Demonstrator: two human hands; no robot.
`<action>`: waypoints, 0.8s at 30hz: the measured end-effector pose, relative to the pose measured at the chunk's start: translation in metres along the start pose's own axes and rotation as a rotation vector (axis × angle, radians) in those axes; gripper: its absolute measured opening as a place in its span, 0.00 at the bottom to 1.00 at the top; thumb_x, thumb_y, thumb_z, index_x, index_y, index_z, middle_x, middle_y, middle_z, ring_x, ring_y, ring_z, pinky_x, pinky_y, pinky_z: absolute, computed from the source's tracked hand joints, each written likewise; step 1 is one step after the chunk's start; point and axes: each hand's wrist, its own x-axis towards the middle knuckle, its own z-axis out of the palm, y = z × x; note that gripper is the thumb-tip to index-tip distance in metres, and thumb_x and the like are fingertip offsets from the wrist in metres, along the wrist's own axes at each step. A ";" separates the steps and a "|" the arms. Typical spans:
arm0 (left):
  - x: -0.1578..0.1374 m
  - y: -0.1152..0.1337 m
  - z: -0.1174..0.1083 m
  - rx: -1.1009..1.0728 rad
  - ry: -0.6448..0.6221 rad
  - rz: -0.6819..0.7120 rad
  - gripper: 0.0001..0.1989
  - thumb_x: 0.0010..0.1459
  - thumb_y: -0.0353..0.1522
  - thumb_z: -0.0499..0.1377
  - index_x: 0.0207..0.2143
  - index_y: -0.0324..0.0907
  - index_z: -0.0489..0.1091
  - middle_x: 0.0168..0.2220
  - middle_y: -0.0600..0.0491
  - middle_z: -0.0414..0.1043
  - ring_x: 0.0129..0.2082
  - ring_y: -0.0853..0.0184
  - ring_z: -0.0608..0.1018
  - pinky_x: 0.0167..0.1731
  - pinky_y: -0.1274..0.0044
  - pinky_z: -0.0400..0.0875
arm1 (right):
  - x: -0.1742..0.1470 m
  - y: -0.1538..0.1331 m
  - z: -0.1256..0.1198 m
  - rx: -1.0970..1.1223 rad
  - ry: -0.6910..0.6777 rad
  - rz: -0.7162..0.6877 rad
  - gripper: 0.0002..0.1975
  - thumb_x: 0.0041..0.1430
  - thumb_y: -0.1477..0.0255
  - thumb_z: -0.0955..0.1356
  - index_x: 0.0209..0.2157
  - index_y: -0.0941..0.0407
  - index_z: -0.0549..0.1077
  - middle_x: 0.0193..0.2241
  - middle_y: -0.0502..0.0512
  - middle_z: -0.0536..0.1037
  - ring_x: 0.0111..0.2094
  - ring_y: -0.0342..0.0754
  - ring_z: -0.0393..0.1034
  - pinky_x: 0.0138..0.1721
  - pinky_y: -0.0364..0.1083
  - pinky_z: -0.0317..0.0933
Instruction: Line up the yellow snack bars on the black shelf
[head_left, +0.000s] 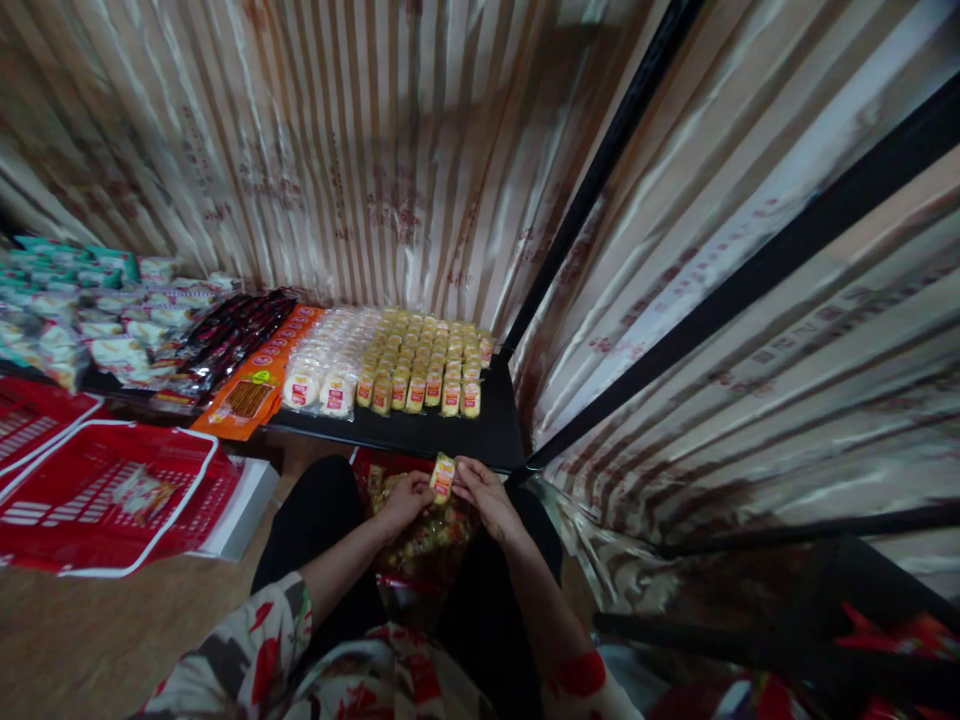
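Observation:
Between my two hands is a small yellow snack packet (443,479) with a red and white label, held upright. My left hand (406,503) pinches its left edge. The fingers of my right hand (486,492) grip its right edge. Below them, between my knees, a red bag (397,580) holds many similar yellow packets (427,545), partly hidden by my hands and forearms. In front, rows of matching yellow packets (416,390) stand on a black shelf (457,432).
Left of the yellow rows are white round packets (319,392), an orange snack bag (251,395), dark packets (232,340) and white-green packets (124,345). A red shopping basket-print bag (127,495) lies at left. Black posts (600,200) and a striped curtain (360,150) bound the shelf.

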 end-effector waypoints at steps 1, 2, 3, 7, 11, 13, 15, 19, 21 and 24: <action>0.002 0.005 0.003 -0.013 0.012 0.027 0.08 0.50 0.30 0.57 0.35 0.39 0.66 0.24 0.58 0.67 0.23 0.73 0.70 0.25 0.81 0.63 | -0.001 -0.001 0.001 0.013 0.018 -0.021 0.20 0.48 0.60 0.70 0.40 0.57 0.70 0.34 0.56 0.78 0.36 0.47 0.75 0.40 0.48 0.69; 0.003 0.011 0.005 -0.019 0.029 0.052 0.07 0.50 0.29 0.56 0.34 0.39 0.66 0.23 0.58 0.67 0.22 0.74 0.69 0.25 0.81 0.63 | -0.001 -0.002 0.002 0.015 0.028 -0.045 0.22 0.46 0.60 0.70 0.41 0.58 0.69 0.34 0.56 0.78 0.36 0.48 0.75 0.40 0.48 0.68; 0.005 0.017 0.008 -0.016 0.049 0.078 0.07 0.50 0.29 0.56 0.34 0.39 0.66 0.23 0.58 0.67 0.22 0.74 0.69 0.25 0.82 0.63 | -0.001 -0.003 0.002 0.007 0.034 -0.075 0.23 0.45 0.60 0.71 0.42 0.58 0.69 0.35 0.57 0.78 0.36 0.48 0.75 0.41 0.48 0.68; 0.014 0.040 0.021 0.045 0.108 0.185 0.07 0.49 0.29 0.58 0.33 0.38 0.67 0.26 0.56 0.69 0.25 0.74 0.69 0.28 0.82 0.65 | 0.002 -0.008 0.002 -0.086 0.116 -0.252 0.22 0.45 0.62 0.69 0.42 0.57 0.68 0.39 0.59 0.78 0.40 0.50 0.73 0.45 0.49 0.66; 0.026 0.065 0.035 0.146 0.105 0.245 0.08 0.51 0.30 0.57 0.35 0.38 0.69 0.28 0.54 0.70 0.26 0.73 0.70 0.30 0.81 0.66 | 0.010 -0.019 -0.004 -0.186 0.255 -0.351 0.22 0.51 0.62 0.65 0.46 0.57 0.66 0.40 0.59 0.77 0.40 0.50 0.73 0.44 0.48 0.66; 0.032 0.079 0.043 0.244 0.141 0.292 0.10 0.52 0.30 0.56 0.37 0.38 0.69 0.33 0.52 0.71 0.29 0.71 0.72 0.34 0.79 0.67 | 0.016 -0.027 -0.008 -0.208 0.318 -0.393 0.23 0.52 0.61 0.64 0.48 0.58 0.65 0.42 0.60 0.76 0.42 0.50 0.72 0.44 0.48 0.66; 0.034 0.094 0.051 0.345 0.214 0.360 0.13 0.52 0.29 0.55 0.41 0.38 0.69 0.40 0.49 0.70 0.33 0.69 0.72 0.38 0.77 0.68 | 0.024 -0.038 -0.012 -0.220 0.372 -0.446 0.24 0.53 0.61 0.63 0.49 0.59 0.65 0.43 0.61 0.75 0.43 0.50 0.71 0.45 0.48 0.65; 0.034 0.119 0.071 0.424 0.284 0.496 0.16 0.55 0.27 0.51 0.46 0.40 0.67 0.47 0.48 0.67 0.44 0.65 0.71 0.49 0.75 0.64 | 0.050 -0.062 -0.023 -0.237 0.505 -0.529 0.24 0.54 0.61 0.62 0.49 0.60 0.65 0.43 0.63 0.75 0.43 0.49 0.70 0.47 0.49 0.63; 0.037 0.126 0.081 0.385 0.250 0.522 0.17 0.56 0.27 0.49 0.49 0.40 0.66 0.50 0.47 0.66 0.51 0.64 0.68 0.54 0.74 0.60 | 0.067 -0.072 -0.028 -0.219 0.554 -0.548 0.25 0.54 0.62 0.62 0.50 0.60 0.64 0.43 0.63 0.74 0.42 0.49 0.70 0.46 0.49 0.63; 0.053 0.131 0.096 0.324 0.182 0.517 0.21 0.57 0.30 0.48 0.54 0.37 0.62 0.60 0.45 0.56 0.60 0.62 0.60 0.59 0.72 0.55 | 0.092 -0.083 -0.036 -0.189 0.562 -0.541 0.25 0.54 0.63 0.62 0.51 0.61 0.63 0.43 0.62 0.74 0.41 0.49 0.70 0.44 0.49 0.64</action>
